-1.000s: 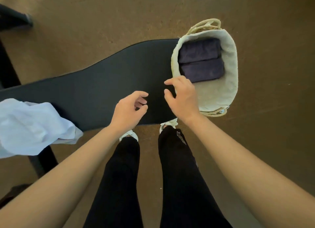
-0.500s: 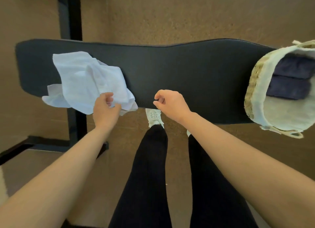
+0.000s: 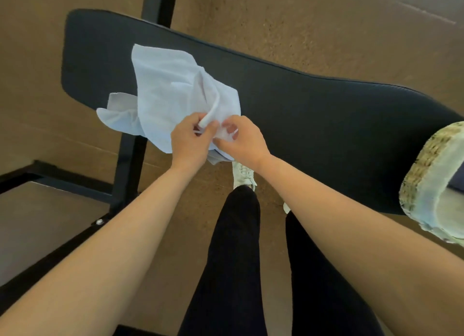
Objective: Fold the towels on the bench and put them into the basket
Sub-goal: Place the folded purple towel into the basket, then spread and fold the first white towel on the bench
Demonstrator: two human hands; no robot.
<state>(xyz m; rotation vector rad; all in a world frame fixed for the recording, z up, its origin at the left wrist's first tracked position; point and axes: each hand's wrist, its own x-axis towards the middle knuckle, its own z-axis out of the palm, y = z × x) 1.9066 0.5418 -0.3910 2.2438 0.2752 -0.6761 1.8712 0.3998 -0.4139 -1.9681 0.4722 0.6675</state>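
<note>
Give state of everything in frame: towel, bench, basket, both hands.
White crumpled cloth towel: unfolded, on the bench, near edge overhanging.
Black padded bench: bears the towel.
Woven straw basket with pale liner: upright at bench's right end, mostly cropped.
Left hand: pinches a towel edge.
Right hand: pinches the towel beside it.

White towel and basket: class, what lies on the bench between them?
Nothing: in the head view the bench is bare black padding between the white towel and the basket at its right end.
</note>
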